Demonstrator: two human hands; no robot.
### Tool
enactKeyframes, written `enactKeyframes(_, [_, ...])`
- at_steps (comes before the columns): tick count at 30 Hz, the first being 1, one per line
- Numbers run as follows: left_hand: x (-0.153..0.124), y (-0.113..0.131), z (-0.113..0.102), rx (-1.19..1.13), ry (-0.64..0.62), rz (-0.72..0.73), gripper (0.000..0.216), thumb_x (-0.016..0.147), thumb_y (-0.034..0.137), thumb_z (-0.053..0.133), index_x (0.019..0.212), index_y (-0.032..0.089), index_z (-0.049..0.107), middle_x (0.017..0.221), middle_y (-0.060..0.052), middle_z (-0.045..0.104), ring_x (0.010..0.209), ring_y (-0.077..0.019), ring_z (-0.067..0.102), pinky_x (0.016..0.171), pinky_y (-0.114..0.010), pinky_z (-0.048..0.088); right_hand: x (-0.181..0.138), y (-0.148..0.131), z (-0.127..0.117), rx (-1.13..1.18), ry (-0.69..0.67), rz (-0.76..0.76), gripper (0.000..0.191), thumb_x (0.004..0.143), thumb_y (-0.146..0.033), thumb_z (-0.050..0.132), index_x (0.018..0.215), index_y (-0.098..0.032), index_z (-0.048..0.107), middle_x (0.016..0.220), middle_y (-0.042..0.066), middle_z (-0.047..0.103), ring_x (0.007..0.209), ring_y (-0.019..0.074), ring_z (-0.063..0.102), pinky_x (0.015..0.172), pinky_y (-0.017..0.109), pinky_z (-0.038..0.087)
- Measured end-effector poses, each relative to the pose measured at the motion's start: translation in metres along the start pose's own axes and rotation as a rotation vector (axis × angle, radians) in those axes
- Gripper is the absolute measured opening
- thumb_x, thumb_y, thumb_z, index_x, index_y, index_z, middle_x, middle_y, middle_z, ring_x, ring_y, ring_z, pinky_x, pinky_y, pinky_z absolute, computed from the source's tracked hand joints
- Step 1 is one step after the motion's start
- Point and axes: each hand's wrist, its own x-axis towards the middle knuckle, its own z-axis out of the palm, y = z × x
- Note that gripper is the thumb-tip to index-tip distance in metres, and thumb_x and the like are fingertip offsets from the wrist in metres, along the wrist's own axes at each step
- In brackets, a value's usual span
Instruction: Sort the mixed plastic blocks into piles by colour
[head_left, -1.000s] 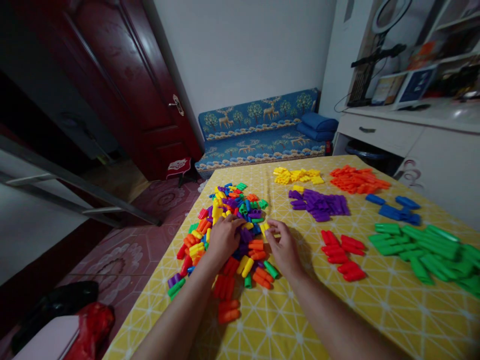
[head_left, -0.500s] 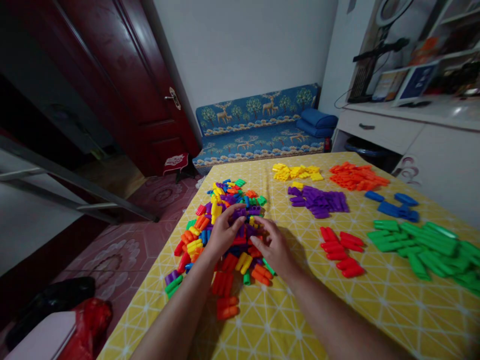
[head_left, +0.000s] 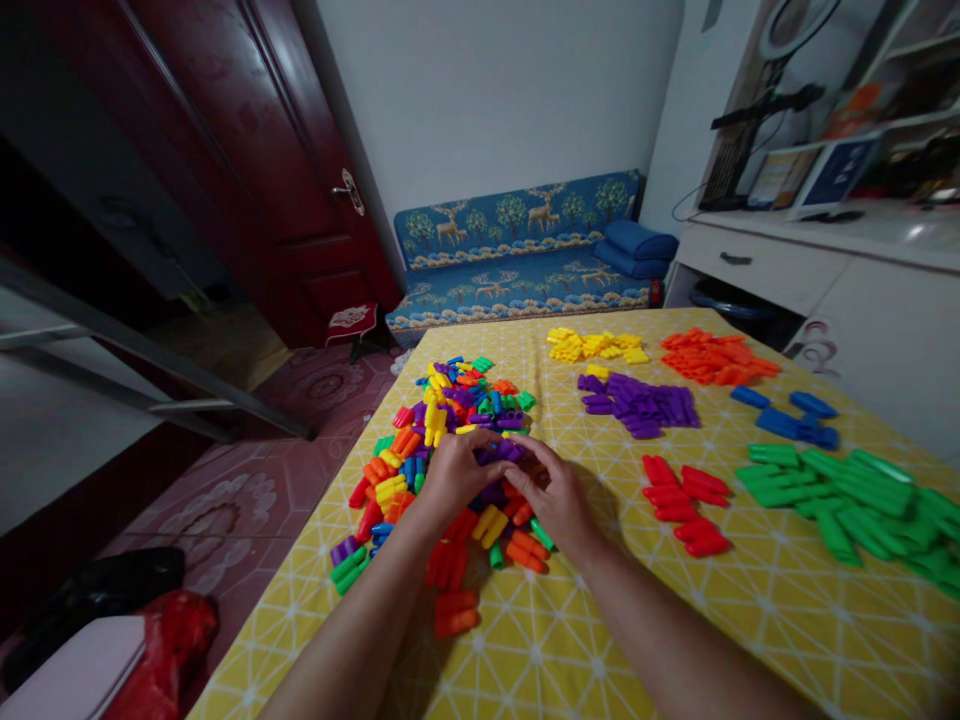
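Observation:
A heap of mixed plastic pegs in many colours lies on the left of a table with a yellow patterned cloth. Both hands meet over the heap's near side. My left hand curls its fingers round purple pegs. Facing it, my right hand pinches at the same purple pegs with bent fingers. Red and orange pegs lie just below the hands.
Sorted piles lie to the right: yellow, orange, purple, blue, red, green. A white cabinet stands at the right. A blue sofa and a dark red door are behind.
My right hand moved left from the heap's right edge to meet my left hand. Both closed together on purple pegs near the middle of the heap.

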Motion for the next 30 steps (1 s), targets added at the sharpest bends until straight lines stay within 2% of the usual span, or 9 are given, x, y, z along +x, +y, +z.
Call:
enactKeyframes(3, [-0.002, 0.001, -0.002, 0.007, -0.049, 0.024, 0.02, 0.076, 0.03, 0.074, 0.093, 0.019, 0.074, 0.08, -0.002, 0.075, 0.071, -0.0175, 0.067, 0.066, -0.024, 0.048, 0.001, 0.002, -0.001, 0.019, 0.036, -0.009, 0.026, 0.085, -0.037, 0.062, 0.108, -0.026, 0.065, 0.107, 0.004, 0.069, 0.1, 0.0217, 0.066, 0.083, 0.036, 0.056])
enactKeyframes(6, [-0.003, 0.003, -0.003, -0.003, -0.08, 0.064, 0.019, 0.078, 0.03, 0.072, 0.096, 0.021, 0.074, 0.087, -0.001, 0.075, 0.079, -0.0184, 0.069, 0.07, -0.025, 0.049, 0.001, 0.003, -0.002, 0.049, 0.062, 0.011, 0.017, 0.085, -0.035, 0.062, 0.098, -0.024, 0.064, 0.096, 0.002, 0.068, 0.088, 0.0193, 0.067, 0.077, 0.034, 0.055])
enactKeyframes(10, [-0.001, 0.0, -0.003, -0.021, -0.06, 0.065, 0.019, 0.079, 0.027, 0.072, 0.097, 0.022, 0.074, 0.09, -0.001, 0.075, 0.084, -0.0192, 0.069, 0.075, -0.027, 0.05, 0.002, 0.001, -0.003, 0.113, 0.123, 0.093, 0.02, 0.085, -0.039, 0.061, 0.096, -0.022, 0.063, 0.087, 0.003, 0.069, 0.075, 0.0179, 0.065, 0.067, 0.032, 0.054])
enactKeyframes(13, [0.0, -0.004, -0.003, 0.002, -0.036, 0.049, 0.011, 0.082, 0.026, 0.068, 0.089, 0.022, 0.075, 0.09, -0.002, 0.076, 0.086, -0.0201, 0.069, 0.078, -0.029, 0.051, 0.006, 0.006, -0.011, 0.122, 0.255, 0.112, 0.025, 0.086, -0.044, 0.059, 0.094, -0.02, 0.062, 0.086, 0.005, 0.07, 0.076, 0.0189, 0.066, 0.068, 0.031, 0.053])
enactKeyframes(16, [0.0, -0.006, -0.003, 0.021, -0.031, 0.041, 0.01, 0.082, 0.026, 0.067, 0.087, 0.022, 0.074, 0.091, -0.002, 0.076, 0.087, -0.0208, 0.069, 0.079, -0.03, 0.052, 0.015, 0.024, -0.029, 0.01, 0.407, 0.12, 0.027, 0.084, -0.044, 0.06, 0.092, -0.018, 0.062, 0.084, 0.008, 0.07, 0.074, 0.0201, 0.064, 0.068, 0.033, 0.053])
enactKeyframes(20, [0.0, -0.008, -0.001, 0.021, -0.025, 0.057, 0.009, 0.082, 0.026, 0.068, 0.087, 0.023, 0.074, 0.09, -0.002, 0.076, 0.086, -0.0201, 0.07, 0.078, -0.029, 0.052, 0.027, 0.051, -0.056, -0.224, 0.511, 0.101, 0.03, 0.078, -0.038, 0.061, 0.097, -0.015, 0.062, 0.093, 0.012, 0.066, 0.073, 0.0204, 0.06, 0.071, 0.039, 0.052])
enactKeyframes(24, [0.0, -0.01, 0.0, 0.023, -0.002, 0.055, 0.011, 0.083, 0.029, 0.067, 0.087, 0.023, 0.074, 0.091, -0.002, 0.076, 0.085, -0.0199, 0.069, 0.077, -0.029, 0.051, 0.027, 0.053, -0.063, -0.373, 0.616, 0.032, 0.037, 0.079, -0.034, 0.059, 0.11, -0.014, 0.058, 0.108, 0.015, 0.059, 0.071, 0.0177, 0.055, 0.07, 0.037, 0.05])
enactKeyframes(27, [0.0, -0.009, 0.0, 0.017, 0.031, 0.037, 0.011, 0.082, 0.029, 0.068, 0.087, 0.022, 0.074, 0.089, -0.002, 0.076, 0.085, -0.0198, 0.069, 0.077, -0.029, 0.051, 0.023, 0.045, -0.058, -0.44, 0.508, -0.042, 0.02, 0.086, -0.035, 0.053, 0.093, -0.018, 0.061, 0.091, 0.009, 0.063, 0.075, 0.0197, 0.056, 0.072, 0.036, 0.048])
enactKeyframes(30, [-0.001, -0.007, 0.0, -0.042, 0.1, -0.02, 0.012, 0.082, 0.028, 0.067, 0.087, 0.02, 0.074, 0.085, -0.002, 0.075, 0.081, -0.0186, 0.068, 0.074, -0.028, 0.052, 0.021, 0.044, -0.055, -0.531, 0.362, -0.036, 0.021, 0.088, -0.034, 0.051, 0.09, -0.019, 0.065, 0.089, 0.01, 0.066, 0.084, 0.0237, 0.058, 0.079, 0.04, 0.048])
